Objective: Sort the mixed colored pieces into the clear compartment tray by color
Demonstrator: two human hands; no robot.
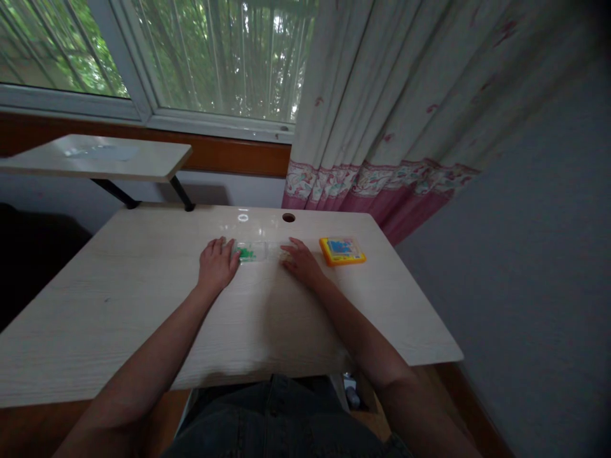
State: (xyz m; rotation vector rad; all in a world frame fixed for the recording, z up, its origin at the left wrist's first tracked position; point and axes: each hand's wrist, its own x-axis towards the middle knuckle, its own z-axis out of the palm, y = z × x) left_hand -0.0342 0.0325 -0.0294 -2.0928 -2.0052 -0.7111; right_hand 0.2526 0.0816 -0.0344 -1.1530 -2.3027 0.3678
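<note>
A clear plastic container with small green pieces at its left lies on the table. Beside its left end, my left hand rests with fingers stretched out and the thumb against or very near the container. A second clear section adjoins the container's right side; I cannot tell whether it is a lid or a separate box. My right hand has its fingers apart at that section's right end, partly covering it. Whatever lies under these fingertips is too small to make out.
A yellow-orange box with blue pieces under a clear cover lies right of my right hand. The pale table has a round cable hole near its back edge. A raised shelf stands back left; curtains hang behind.
</note>
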